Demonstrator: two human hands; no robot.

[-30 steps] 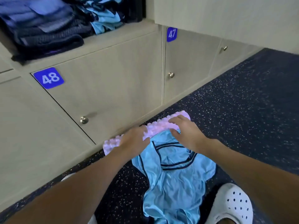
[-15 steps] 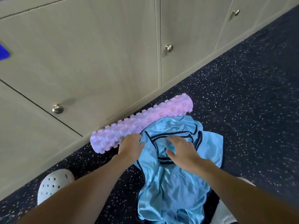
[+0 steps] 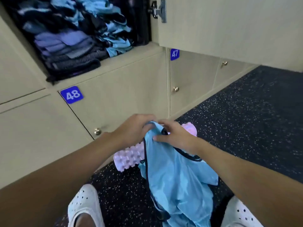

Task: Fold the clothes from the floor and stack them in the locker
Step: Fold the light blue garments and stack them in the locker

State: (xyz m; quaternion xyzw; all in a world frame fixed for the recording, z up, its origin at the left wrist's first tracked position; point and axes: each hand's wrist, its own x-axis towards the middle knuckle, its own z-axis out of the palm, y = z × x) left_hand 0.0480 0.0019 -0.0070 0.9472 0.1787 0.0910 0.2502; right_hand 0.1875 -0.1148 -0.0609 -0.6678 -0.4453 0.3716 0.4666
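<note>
Blue shirt [image 3: 177, 177] hangs, long axis vertical, top edge up, gripped by curled left hand [image 3: 131, 130] and right hand [image 3: 177, 136].

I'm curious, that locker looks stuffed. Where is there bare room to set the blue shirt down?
The open locker is crowded: a dark and purple stack left, a light-blue stack right. The speckled floor lies bare right of the pink foam roller, below door 47. Between the white shoes the blue jersey hangs.
</note>
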